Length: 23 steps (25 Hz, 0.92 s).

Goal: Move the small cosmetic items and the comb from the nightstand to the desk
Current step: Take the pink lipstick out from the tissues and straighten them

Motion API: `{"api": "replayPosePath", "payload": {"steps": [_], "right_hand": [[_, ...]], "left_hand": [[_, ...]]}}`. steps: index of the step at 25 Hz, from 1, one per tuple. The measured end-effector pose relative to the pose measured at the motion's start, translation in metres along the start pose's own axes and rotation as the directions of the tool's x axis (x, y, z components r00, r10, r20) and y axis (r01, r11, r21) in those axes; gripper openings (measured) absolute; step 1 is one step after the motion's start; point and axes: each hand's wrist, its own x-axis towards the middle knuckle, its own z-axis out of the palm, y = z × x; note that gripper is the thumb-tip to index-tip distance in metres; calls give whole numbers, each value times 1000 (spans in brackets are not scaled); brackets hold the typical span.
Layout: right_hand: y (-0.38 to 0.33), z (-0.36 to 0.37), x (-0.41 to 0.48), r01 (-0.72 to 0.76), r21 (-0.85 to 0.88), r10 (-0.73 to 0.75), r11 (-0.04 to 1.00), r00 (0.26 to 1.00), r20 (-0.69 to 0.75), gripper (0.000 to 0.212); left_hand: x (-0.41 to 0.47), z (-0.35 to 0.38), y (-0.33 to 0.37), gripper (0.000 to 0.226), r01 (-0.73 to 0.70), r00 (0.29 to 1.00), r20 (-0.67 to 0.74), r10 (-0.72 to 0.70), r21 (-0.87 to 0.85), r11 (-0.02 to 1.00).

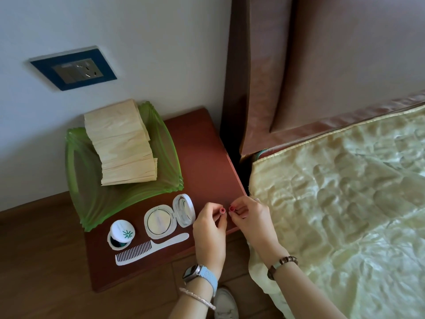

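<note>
Two hands curled fingertip to fingertip, left hand (210, 229) and right hand (250, 221), at 3 o'clock from open compact (161, 221); grasp impossible to tell. Comb (147, 248) at 6 o'clock, jar (120, 236) at 9.

Red-brown wooden nightstand (202, 157) carries 4 items. Green glass tray (92, 203) takes the back-left. In front of it: open white compact (161, 221), small white jar (120, 236) w/ lid tilted off. White comb (151, 247) lies flat nearest the front edge, handle pointing right.
</note>
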Motion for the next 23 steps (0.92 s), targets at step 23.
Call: {"api": "replayPosePath", "payload": {"steps": [23], "right_hand": [[-9,-25,-53,-156,82,163,984,984,-78,40]], "left_hand": [[-51,-48,3,32,0,994,-111,6,49,999]]}}
